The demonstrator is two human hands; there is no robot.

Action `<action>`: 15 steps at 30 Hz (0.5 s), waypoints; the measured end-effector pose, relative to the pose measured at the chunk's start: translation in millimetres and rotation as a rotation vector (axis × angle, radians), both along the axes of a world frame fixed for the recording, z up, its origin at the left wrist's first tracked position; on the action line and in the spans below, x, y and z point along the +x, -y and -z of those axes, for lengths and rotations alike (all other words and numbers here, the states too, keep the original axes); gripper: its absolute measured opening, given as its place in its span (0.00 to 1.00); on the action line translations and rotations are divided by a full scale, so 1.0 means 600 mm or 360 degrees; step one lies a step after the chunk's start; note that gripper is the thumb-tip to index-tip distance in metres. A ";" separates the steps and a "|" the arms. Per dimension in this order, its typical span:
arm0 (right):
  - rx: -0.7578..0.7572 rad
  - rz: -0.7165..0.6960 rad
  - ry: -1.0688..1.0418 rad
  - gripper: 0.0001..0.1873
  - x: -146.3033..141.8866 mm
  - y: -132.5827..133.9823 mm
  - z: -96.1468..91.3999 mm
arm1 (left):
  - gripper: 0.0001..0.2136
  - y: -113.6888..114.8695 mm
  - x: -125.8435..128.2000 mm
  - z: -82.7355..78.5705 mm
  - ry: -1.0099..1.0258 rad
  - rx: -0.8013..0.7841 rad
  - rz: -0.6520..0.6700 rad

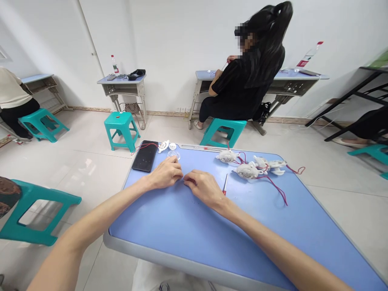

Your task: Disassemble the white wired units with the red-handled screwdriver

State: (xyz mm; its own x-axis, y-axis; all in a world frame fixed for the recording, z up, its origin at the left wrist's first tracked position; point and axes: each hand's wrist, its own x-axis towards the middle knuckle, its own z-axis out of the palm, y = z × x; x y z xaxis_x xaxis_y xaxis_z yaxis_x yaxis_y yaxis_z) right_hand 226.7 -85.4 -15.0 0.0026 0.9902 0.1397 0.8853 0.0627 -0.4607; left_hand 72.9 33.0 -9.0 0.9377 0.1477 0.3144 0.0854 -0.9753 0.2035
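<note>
lying just beyond the left fingers [173, 163] is a clear plastic cap [173, 155]

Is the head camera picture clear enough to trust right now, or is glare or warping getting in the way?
Head view: wide-angle bending stretches the blue table toward the bottom corners. Soft glare sits on the floor, away from the table. The left hand and right hand look reasonably sharp, but anything between them is too small to tell.
</note>
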 end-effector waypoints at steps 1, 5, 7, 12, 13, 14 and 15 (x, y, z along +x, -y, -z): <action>0.0011 0.0000 -0.0016 0.09 -0.002 -0.003 0.001 | 0.09 -0.001 -0.004 0.000 -0.0003 -0.0008 -0.0012; 0.0034 -0.0012 -0.0051 0.08 -0.009 -0.015 0.002 | 0.09 -0.006 -0.016 -0.001 0.0017 0.0015 -0.0064; 0.0040 -0.0016 -0.0059 0.08 -0.012 -0.020 0.001 | 0.08 -0.008 -0.020 0.000 0.0038 0.0051 -0.0078; 0.0058 -0.0012 -0.0088 0.07 -0.019 -0.027 -0.001 | 0.09 -0.012 -0.025 0.003 0.0084 0.0161 -0.0126; 0.0064 -0.0011 -0.0097 0.07 -0.020 -0.028 -0.001 | 0.09 -0.012 -0.026 0.004 0.0086 0.0176 -0.0135; 0.0070 -0.0012 -0.0108 0.07 -0.021 -0.029 0.000 | 0.09 -0.012 -0.027 0.004 0.0086 0.0185 -0.0143; 0.0077 -0.0012 -0.0119 0.07 -0.022 -0.030 0.000 | 0.09 -0.012 -0.027 0.004 0.0083 0.0189 -0.0152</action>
